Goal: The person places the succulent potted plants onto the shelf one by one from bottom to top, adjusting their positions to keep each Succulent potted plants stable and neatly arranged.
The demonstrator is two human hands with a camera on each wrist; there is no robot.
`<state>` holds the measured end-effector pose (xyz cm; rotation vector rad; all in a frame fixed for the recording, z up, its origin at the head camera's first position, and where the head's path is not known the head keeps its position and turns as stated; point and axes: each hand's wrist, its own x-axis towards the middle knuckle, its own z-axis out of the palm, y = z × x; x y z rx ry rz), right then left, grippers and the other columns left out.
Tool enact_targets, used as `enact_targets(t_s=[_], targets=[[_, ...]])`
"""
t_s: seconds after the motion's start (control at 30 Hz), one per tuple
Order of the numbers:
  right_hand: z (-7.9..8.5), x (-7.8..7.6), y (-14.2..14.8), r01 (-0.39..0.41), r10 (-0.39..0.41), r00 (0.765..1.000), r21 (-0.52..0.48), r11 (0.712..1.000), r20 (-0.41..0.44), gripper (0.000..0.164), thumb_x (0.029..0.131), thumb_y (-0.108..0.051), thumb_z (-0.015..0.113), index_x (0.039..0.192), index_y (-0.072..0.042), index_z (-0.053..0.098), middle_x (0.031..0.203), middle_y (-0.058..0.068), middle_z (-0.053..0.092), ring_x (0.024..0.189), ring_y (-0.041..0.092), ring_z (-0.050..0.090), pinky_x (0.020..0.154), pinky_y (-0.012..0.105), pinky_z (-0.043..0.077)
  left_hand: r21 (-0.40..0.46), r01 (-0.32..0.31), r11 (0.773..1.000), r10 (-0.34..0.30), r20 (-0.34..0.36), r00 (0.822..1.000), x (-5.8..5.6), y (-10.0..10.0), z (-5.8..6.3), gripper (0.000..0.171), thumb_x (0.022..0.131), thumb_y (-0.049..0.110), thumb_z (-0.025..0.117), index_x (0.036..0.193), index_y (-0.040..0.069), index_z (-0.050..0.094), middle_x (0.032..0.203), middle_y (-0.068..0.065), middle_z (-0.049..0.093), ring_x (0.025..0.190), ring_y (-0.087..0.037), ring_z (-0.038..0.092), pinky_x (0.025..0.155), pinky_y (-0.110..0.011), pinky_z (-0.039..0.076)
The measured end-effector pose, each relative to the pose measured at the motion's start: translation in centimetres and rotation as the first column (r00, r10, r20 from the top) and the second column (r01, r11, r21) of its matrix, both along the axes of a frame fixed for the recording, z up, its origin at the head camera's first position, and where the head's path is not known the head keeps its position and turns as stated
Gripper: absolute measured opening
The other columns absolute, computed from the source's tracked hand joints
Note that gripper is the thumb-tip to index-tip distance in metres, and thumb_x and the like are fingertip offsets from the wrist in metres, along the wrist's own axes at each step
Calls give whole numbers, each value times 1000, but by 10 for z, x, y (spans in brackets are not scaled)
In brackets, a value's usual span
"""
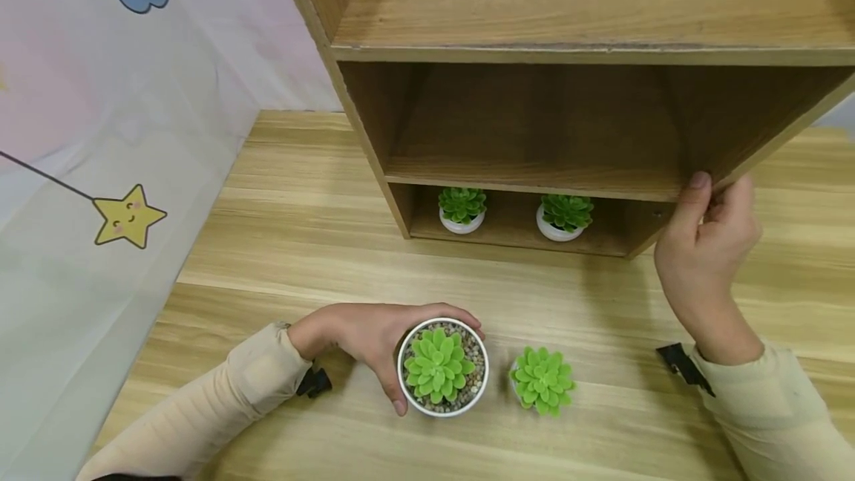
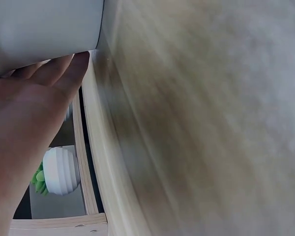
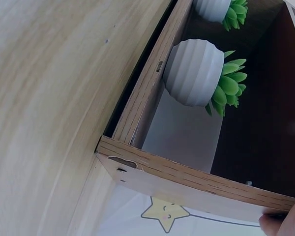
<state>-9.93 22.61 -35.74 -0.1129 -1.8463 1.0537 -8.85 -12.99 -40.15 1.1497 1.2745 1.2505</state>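
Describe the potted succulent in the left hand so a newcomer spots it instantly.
Find the wooden shelf unit, then the tabletop in front of it. There the left hand curls around the potted succulent, just left of another succulent. Seen from above, unlike that neighbour, it has a broad ring of pebbles showing inside its white rim.

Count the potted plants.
4: large plant in the left hand, small plant on the table, left plant and right plant on the bottom shelf. Any behind the cabinet would be hidden.
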Motion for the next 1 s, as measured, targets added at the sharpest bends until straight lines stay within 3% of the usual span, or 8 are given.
enact_targets(t_s=[0.3,0.43,0.73,1.0], targets=[[4,-3,-3,-63,63,998,-9,998,-13,18,100,-10,50,100,-5,67,77,-15,51,64,7,45,61,17,34,14,-20,1000,21,-39,999,0,-2,0,108,62,2,94,147,8,29,141,-6,44,128,-23,46,109,-41,35],[2,1,-2,-108,108,994,-36,993,-23,18,100,-7,49,102,0,66,76,-10,50,63,8,43,61,18,33,14,-13,1000,13,-18,1000,1,-2,-1,108,62,0,93,148,8,28,142,-6,44,129,-23,46,109,-41,35],[-4,7,2,-41,41,998,1,999,-38,21,98,-5,50,93,14,60,67,-5,44,57,5,36,57,15,29,24,-16,1000,16,1,1000,2,1,-2,108,61,-8,90,148,3,28,141,-8,44,129,-22,46,109,-41,35],[-2,5,0,1,0,999,37,999,-44,24,97,-7,52,91,15,60,64,-6,45,56,3,38,56,12,29,34,-51,998,54,-85,995,3,0,4,105,61,-6,91,146,3,30,140,-7,46,127,-20,47,109,-39,34]])
